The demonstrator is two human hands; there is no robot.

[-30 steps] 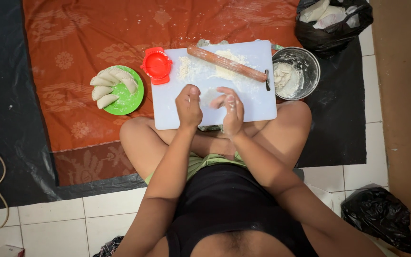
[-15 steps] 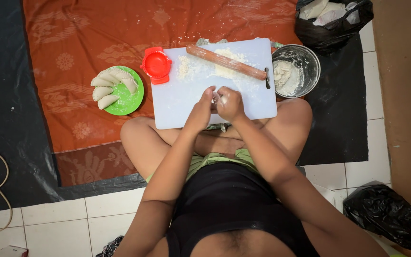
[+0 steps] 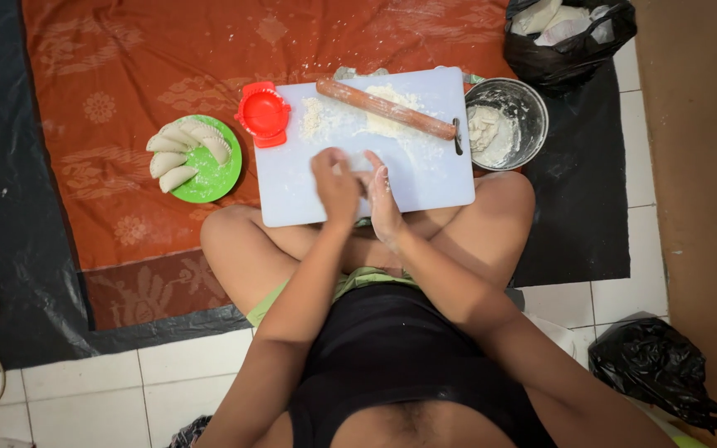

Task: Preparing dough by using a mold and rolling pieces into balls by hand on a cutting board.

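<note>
The person sits cross-legged on the floor, a white board (image 3: 292, 187) resting at the knees.

Left hand (image 3: 336, 187): the grip is closed, fingers curled around a small pale dough piece (image 3: 358, 163). Right hand (image 3: 384, 199): fingers extended and floured, pressed against the same piece from the other side. The piece sits between both hands, just above the near half of the board; most of it is hidden by the fingers, so its shape cannot be told.

Procedure, as judged from this position:
- Keep the piece centred between the palms, so pressure is even.
- Work over the board, so loose flour falls there and not on the cloth (image 3: 126, 58).
- Keep the fingers floured; bare skin likely sticks to soft dough.
- Press lightly. Heavy pressure may tear or thin one edge.

Farther out on the board: a flour patch (image 3: 315, 121) and a wooden roller (image 3: 385, 108) lying diagonally across the far half. A red press mould (image 3: 263, 113) touches the far left corner. A green plate (image 3: 209, 178), left of the board, holds folded half-moon dumplings (image 3: 178, 152). A steel bowl (image 3: 533, 116) with more dough stands at the far right corner. A black bag (image 3: 570, 54) lies beyond it.
</note>
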